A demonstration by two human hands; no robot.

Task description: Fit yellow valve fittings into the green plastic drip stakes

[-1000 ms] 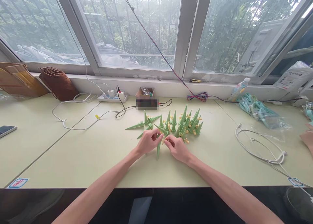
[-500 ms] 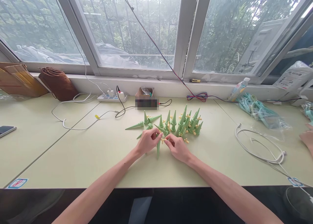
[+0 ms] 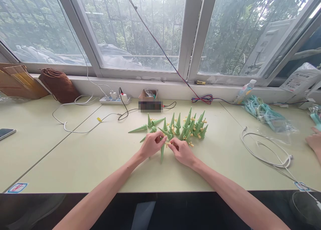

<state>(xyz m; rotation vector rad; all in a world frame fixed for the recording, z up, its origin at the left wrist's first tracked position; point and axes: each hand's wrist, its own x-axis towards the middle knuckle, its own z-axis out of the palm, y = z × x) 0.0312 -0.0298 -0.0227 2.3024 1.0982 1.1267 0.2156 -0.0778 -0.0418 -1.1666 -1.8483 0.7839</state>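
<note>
My left hand [image 3: 152,144] is closed around the top of a green plant-watering spike [image 3: 162,153], whose pointed end hangs down toward me. Between both hands a small yellow valve [image 3: 168,144] sticks out; my right hand [image 3: 183,151] pinches its end with thumb and forefinger. Just behind my hands stands a cluster of green spikes with yellow valves [image 3: 188,123], most of them upright with tips up. To the left, a green spike [image 3: 137,129] lies on its side among a few others. My fingers partly hide where the valve meets the spike.
Behind the spikes stands a small open box [image 3: 150,103], its front blurred. A power strip [image 3: 115,100] and white cables lie at the left rear. On the right are a coiled white cable [image 3: 265,156], bagged teal tubing [image 3: 265,112] and another person's hand [image 3: 314,141].
My two hands stay almost in place on the spike and valve. At the right edge, the other person's hand has moved slightly into view.
</note>
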